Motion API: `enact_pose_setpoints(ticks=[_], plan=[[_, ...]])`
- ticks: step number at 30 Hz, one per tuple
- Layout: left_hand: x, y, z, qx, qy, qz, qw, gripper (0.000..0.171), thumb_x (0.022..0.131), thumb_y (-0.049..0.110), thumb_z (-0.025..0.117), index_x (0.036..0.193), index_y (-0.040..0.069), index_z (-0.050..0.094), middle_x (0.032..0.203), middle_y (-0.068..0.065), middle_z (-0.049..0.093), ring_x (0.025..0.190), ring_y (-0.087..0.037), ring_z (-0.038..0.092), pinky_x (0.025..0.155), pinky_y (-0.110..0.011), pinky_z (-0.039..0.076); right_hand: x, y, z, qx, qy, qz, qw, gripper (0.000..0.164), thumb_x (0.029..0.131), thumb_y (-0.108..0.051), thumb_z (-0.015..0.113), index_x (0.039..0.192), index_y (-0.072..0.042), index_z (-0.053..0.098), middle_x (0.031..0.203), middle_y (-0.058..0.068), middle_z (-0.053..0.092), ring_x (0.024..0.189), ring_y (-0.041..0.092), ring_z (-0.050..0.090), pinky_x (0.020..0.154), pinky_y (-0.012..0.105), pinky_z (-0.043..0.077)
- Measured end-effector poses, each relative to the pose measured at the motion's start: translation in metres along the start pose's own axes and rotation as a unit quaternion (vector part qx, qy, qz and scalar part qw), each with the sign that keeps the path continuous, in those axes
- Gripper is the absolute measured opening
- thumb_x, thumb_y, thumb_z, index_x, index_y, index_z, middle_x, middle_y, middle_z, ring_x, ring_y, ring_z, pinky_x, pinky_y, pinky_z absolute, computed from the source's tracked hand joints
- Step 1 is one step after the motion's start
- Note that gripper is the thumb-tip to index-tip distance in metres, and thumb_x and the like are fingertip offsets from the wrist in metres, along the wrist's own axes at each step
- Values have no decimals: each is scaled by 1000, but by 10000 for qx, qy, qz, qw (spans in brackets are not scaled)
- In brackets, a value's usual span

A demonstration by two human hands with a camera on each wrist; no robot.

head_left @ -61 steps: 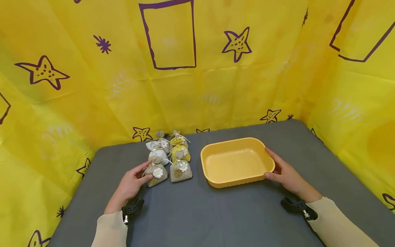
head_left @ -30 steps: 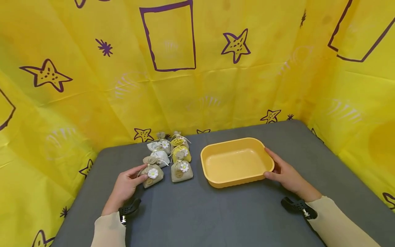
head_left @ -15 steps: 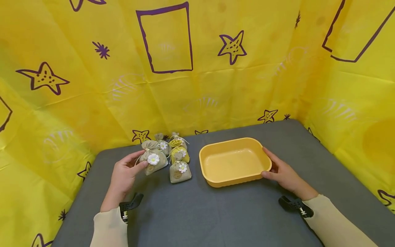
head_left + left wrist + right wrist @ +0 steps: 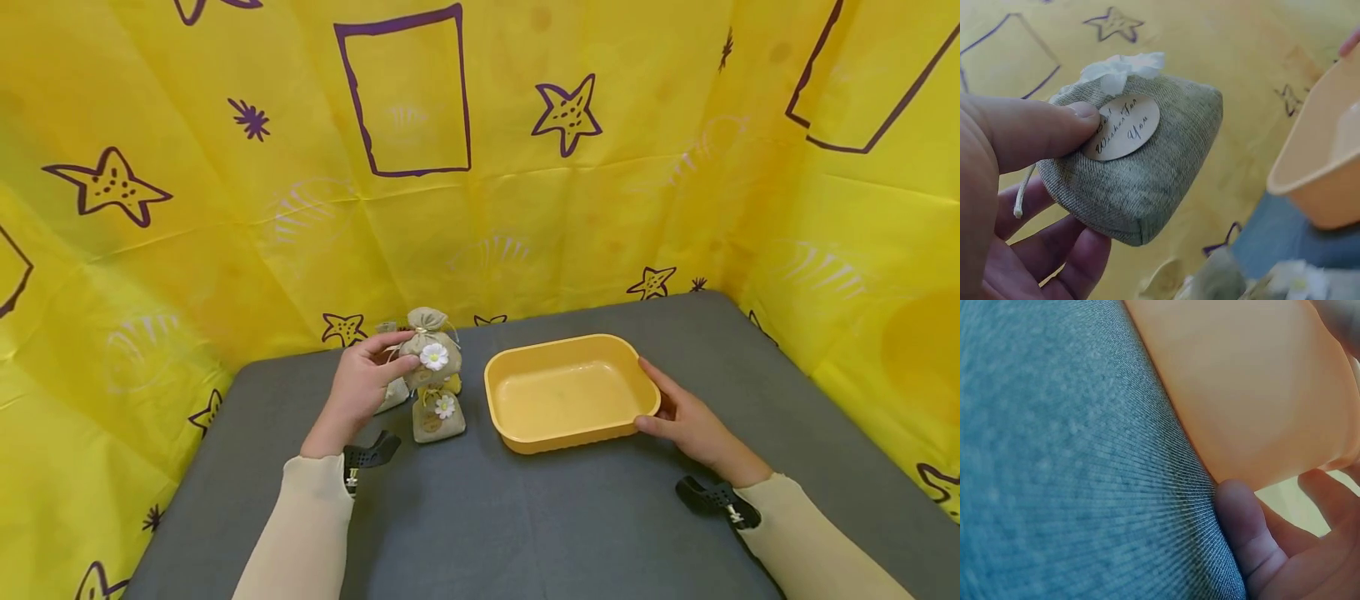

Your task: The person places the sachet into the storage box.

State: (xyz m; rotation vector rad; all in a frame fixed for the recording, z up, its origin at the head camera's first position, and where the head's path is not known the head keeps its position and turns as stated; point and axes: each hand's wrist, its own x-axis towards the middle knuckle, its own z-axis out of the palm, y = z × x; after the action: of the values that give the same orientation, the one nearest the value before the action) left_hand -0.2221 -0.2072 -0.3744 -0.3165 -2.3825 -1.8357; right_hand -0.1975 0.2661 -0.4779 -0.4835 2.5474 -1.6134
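My left hand (image 4: 358, 387) pinches a beige drawstring sachet (image 4: 429, 377) with a white daisy, thumb in front and fingers behind. The sachet is held up over the others. The left wrist view shows its round "Best Wishes For You" label (image 4: 1125, 130) beside the thumb. Below it, another beige sachet (image 4: 438, 425) stands at the front of the group. A white sachet (image 4: 393, 395) and a yellow sachet (image 4: 454, 385) are partly covered, and those further back are mostly hidden. My right hand (image 4: 693, 427) grips the right end of a yellow-orange tray (image 4: 570, 404) with bare floor.
The grey cloth-covered table (image 4: 495, 517) stretches in front of the sachets and tray. Yellow fabric (image 4: 405, 242) printed with starfish hangs close behind the table and along both sides. The tray stands just right of the sachets.
My left hand has lifted the beige sachet from the front left of the group, then carried it right, over the other sachets. The right hand keeps its grip on the tray.
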Motion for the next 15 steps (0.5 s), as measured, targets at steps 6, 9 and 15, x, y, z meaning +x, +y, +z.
enact_pose_setpoints(ticks=[6,9,15], plan=[[12,8,31,-35,-342,129,9993,37,87,11,79,123,7,70,129,-7,58,118,-24,57,87,-28,52,0,1,0,2,7,6,10000,89,95,-22,71,162,-19,12,161,19,20,124,33,48,89,16,45],[17,12,46,29,-444,103,9990,36,87,11,79,122,8,72,125,-7,60,110,-24,60,79,-30,53,1,2,0,35,6,-21,10000,89,95,-23,71,162,-19,12,162,18,20,126,33,47,90,15,44],[28,13,79,175,-575,82,9982,34,86,11,80,119,11,74,118,-5,66,102,-22,64,78,-36,54,0,2,0,77,0,-43,10000,89,95,-23,71,162,-19,12,162,17,19,129,33,45,91,15,43]])
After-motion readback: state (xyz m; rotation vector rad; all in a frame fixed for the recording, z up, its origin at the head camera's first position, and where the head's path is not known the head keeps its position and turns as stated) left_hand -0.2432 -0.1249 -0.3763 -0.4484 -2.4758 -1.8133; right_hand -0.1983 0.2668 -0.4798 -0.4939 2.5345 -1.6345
